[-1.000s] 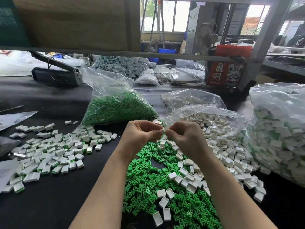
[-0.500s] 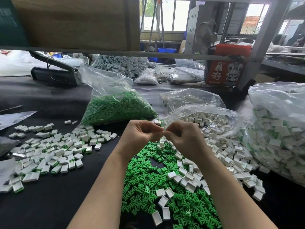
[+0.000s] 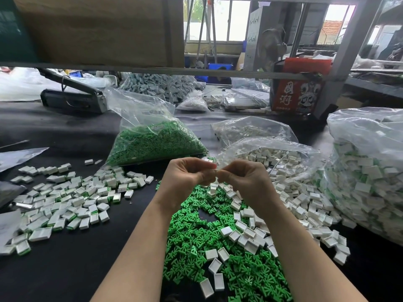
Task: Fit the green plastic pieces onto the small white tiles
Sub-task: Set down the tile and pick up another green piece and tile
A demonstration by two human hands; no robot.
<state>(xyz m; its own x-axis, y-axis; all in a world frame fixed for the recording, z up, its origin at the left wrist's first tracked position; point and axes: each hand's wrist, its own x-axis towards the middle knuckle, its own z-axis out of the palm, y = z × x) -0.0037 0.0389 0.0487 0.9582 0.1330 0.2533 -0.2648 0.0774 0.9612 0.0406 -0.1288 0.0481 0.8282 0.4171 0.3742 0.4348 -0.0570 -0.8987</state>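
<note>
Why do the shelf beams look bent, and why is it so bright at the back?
Head view: the wide-angle lens bows the shelf beam and stretches things near the edges; daylight through the windows is washed out; the clear bags catch soft glare; the left hand and right hand look slightly soft, so what they pinch cannot be made out.

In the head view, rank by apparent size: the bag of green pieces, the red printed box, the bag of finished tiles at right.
1. Bag of finished tiles, though nearness inflates it.
2. Bag of green pieces.
3. Red printed box, farthest back.
</note>
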